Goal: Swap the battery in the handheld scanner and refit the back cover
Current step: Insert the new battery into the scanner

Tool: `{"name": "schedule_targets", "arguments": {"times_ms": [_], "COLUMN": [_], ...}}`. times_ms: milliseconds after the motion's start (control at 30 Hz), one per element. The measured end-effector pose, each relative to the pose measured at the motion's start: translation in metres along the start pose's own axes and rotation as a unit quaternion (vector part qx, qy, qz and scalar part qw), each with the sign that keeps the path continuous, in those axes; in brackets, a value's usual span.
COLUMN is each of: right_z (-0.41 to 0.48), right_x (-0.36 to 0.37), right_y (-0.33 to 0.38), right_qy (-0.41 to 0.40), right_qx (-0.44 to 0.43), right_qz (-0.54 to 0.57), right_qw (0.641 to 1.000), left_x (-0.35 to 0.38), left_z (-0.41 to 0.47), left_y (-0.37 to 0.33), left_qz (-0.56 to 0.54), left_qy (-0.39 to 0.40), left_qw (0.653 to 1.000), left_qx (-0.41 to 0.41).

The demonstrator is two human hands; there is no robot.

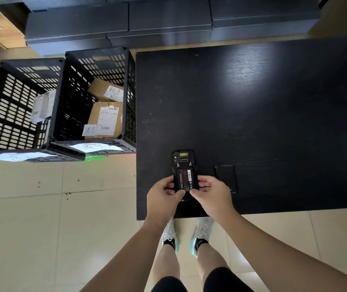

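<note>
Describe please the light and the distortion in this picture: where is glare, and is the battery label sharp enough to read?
Head view: a pale glare patch lies on the dark table, far from both hands; wide-angle bending curves the crates and the table edge; the scanner is sharp, but its battery label print is too small to read; the back cover nearly blends into the table.

Both arms were bare all the way up, no sleeves, no watch, no rings or gloves on the left hand (pixel 164 194) or the right hand (pixel 212 192). Lower down the person had on black shorts (pixel 221 279) that ended above the knee, legs bare below that. Footwear was a pair of pale grey-white knit trainers (pixel 203 230) with white laces and a minty green glow around the soles (kinda nice actually), plus short black ankle socks (pixel 200 243).
</note>
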State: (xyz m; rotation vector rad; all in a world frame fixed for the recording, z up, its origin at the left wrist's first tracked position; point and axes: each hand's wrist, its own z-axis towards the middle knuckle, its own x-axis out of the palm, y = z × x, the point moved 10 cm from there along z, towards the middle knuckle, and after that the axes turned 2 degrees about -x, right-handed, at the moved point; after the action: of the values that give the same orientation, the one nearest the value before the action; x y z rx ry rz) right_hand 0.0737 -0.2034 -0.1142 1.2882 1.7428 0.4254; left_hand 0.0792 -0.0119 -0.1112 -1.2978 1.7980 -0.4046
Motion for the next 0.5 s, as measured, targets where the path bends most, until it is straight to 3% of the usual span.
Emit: {"name": "schedule_targets", "arguments": {"times_ms": [133,300,500], "right_z": [-0.005,-0.002,0.007], "right_x": [-0.023,-0.086,-0.103], "right_y": [-0.009,-0.034,-0.054], "right_qy": [-0.027,-0.101,-0.078], "right_qx": [0.02,0.044,0.051], "right_qz": [0.021,-0.023,-0.088], "right_qw": [0.999,0.994,0.992], "left_x": [-0.004,0.071,0.111], "left_z": [-0.02,-0.043,-0.034], "left_y": [-0.014,-0.061,-0.058], "left_qz": [-0.004,0.016,0.018], "left_qy": [-0.076,0.026,0.041], "left_qw": [0.997,0.998,0.999], "left_qx": [-0.009,0.052,-0.001]}}
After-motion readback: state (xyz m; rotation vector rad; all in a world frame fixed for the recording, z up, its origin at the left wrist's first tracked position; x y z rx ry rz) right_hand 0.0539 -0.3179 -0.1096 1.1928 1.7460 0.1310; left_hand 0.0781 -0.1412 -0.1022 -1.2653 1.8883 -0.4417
